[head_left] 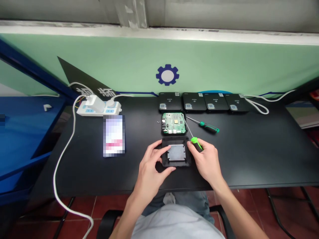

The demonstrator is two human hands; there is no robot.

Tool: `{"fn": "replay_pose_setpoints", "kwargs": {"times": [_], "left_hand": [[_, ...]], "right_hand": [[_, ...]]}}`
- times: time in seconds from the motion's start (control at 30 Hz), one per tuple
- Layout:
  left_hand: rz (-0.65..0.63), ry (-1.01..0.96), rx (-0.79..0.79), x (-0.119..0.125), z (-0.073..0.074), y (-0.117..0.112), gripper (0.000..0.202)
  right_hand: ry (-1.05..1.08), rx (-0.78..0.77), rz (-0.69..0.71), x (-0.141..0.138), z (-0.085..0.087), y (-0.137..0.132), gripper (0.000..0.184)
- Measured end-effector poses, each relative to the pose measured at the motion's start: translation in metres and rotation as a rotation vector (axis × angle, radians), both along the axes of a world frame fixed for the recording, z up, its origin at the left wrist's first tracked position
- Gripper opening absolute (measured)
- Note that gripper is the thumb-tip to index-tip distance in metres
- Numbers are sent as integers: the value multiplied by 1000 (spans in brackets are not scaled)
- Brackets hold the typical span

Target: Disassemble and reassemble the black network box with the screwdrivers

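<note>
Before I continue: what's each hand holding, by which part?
Right hand: the screwdriver, by its handle. Left hand: the black cover, by its left side.

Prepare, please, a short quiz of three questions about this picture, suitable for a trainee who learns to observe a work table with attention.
1. Which hand holds the screwdriver with bright green on its handle?

2. True or false: the circuit board lies between the black cover and the row of closed black boxes.

3. How many closed black boxes are in the row at the back of the table?
A) two
B) four
C) seven

Key:
1. The right hand.
2. True.
3. B.
</note>
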State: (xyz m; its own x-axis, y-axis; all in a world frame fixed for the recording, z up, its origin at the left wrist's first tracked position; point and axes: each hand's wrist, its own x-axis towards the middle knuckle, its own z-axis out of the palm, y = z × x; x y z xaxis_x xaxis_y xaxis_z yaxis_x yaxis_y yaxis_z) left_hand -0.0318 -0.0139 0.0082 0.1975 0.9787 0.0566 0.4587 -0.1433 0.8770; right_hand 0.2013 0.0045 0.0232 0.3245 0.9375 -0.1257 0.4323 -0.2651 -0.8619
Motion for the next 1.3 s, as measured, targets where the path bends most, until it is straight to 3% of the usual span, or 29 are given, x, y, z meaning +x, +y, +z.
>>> {"fn": "replay_pose_setpoints", "kwargs": {"times": [0.27, 0.57, 0.73, 0.8, 0.97, 1.07, 1.3], "left_hand": [[-46, 66, 132, -3, 0, 5, 68], [-21, 63, 250, -1, -10, -1, 20], [-16, 73, 263, 0, -11, -4, 12], [-24, 99, 272, -1, -9, -5, 18], [-59, 199, 285, -2, -3, -5, 61], [-63, 195, 274, -3, -2, -6, 77], [-53, 254, 339, -3, -2, -6, 79]], "right_hand": [[-161, 64, -36, -6, -10, -12, 46], [-219, 136, -108, -14, -19, -16, 47], [-241, 167, -120, -16, -21, -17, 46], [-246, 176, -121, -16, -21, -17, 44], [-259, 185, -116, -15, -22, -17, 40], [-274, 182, -118, -15, -23, -17, 41], [-316, 165, -140, -17, -27, -15, 41]]}}
